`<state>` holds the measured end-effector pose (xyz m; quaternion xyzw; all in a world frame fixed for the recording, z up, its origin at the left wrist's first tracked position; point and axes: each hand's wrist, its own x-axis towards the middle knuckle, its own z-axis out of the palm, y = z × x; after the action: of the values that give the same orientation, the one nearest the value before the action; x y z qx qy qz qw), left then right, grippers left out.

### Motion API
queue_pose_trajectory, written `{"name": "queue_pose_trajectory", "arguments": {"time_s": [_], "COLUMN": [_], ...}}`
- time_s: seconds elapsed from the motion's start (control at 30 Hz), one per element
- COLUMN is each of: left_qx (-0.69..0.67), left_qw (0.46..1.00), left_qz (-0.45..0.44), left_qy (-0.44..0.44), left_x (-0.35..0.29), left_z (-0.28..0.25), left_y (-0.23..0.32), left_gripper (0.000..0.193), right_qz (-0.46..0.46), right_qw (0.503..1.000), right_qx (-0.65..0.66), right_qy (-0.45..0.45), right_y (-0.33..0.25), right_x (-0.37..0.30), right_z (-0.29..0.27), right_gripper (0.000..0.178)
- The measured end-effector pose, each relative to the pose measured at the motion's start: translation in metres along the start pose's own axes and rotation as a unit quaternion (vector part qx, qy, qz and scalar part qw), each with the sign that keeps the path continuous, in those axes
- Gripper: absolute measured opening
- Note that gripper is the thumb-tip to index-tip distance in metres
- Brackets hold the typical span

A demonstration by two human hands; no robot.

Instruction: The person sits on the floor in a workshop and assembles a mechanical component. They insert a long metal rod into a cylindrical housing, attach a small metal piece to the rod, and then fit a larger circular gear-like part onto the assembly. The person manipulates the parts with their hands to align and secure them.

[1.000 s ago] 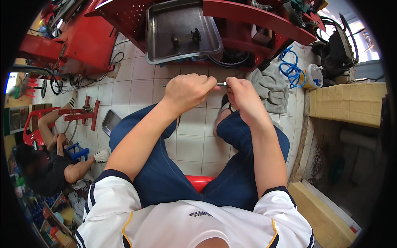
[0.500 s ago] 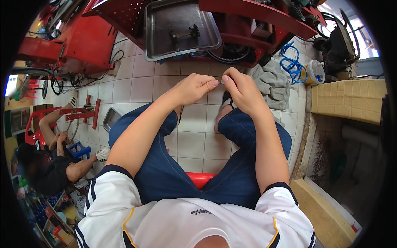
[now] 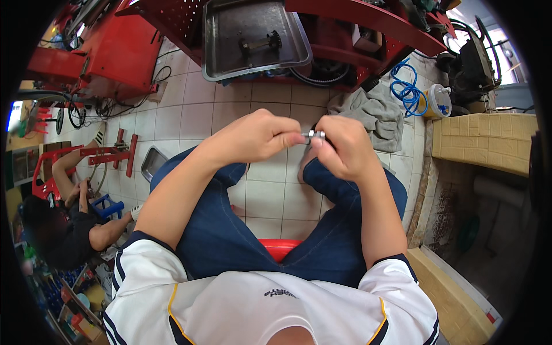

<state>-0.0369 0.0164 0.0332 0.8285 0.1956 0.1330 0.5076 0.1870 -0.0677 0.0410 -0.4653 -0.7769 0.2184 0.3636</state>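
Observation:
Above the gap between my knees, my two hands meet around a small shiny metal part (image 3: 315,134), which looks like a hex nut or fitting on a thin shaft. My left hand (image 3: 256,137) pinches the shaft end between thumb and forefinger. My right hand (image 3: 347,146) is closed on the other end, thumb below and fingers curled over it. Much of the part is covered by my fingers. Beyond, a metal tray (image 3: 221,54) holds a dark axle-like part with a toothed end (image 3: 261,42).
A red perforated workstand (image 3: 368,23) stands ahead. A grey cloth (image 3: 374,123), coiled blue hose (image 3: 405,89) and clear-lidded tub (image 3: 439,100) lie to the right. At left sit a small tray (image 3: 154,163), a red metal stand (image 3: 109,154) and a seated person (image 3: 63,230).
Both hands have come down nearer to me. The metal part shows more between the fingers now, and my right hand has turned around it.

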Motion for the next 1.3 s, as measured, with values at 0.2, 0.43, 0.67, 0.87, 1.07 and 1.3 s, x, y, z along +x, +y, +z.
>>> {"name": "queue_pose_trajectory", "arguments": {"time_s": [0.2,0.43,0.67,0.87,1.07,1.3], "left_qx": [0.260,0.378,0.420,0.451,0.421,0.130], "left_qw": [0.949,0.890,0.871,0.857,0.882,0.968], "left_qz": [0.144,0.180,0.172,0.157,0.103,-0.079], "left_qy": [0.107,0.180,0.190,0.193,0.186,0.200], "left_x": [-0.019,-0.015,-0.010,-0.005,0.005,0.010], "left_z": [-0.005,-0.004,0.000,0.009,0.005,0.026], "left_y": [0.030,0.028,0.021,0.015,-0.001,-0.018], "left_gripper": [0.024,0.031,0.027,0.027,0.027,0.034], "right_qz": [-0.054,0.103,0.280,0.442,0.399,0.304], "right_qw": [0.998,0.988,0.918,0.735,0.811,0.876], "right_qx": [-0.007,0.110,0.281,0.514,0.427,0.359], "right_qy": [0.033,0.036,0.025,-0.024,0.029,0.103], "right_y": [-0.032,-0.052,-0.052,-0.039,-0.012,0.021], "right_x": [-0.002,-0.003,-0.001,0.000,-0.003,-0.002], "right_z": [0.001,0.001,0.003,-0.007,0.017,0.031], "right_gripper": [0.019,0.020,0.033,0.036,0.039,0.036]}}
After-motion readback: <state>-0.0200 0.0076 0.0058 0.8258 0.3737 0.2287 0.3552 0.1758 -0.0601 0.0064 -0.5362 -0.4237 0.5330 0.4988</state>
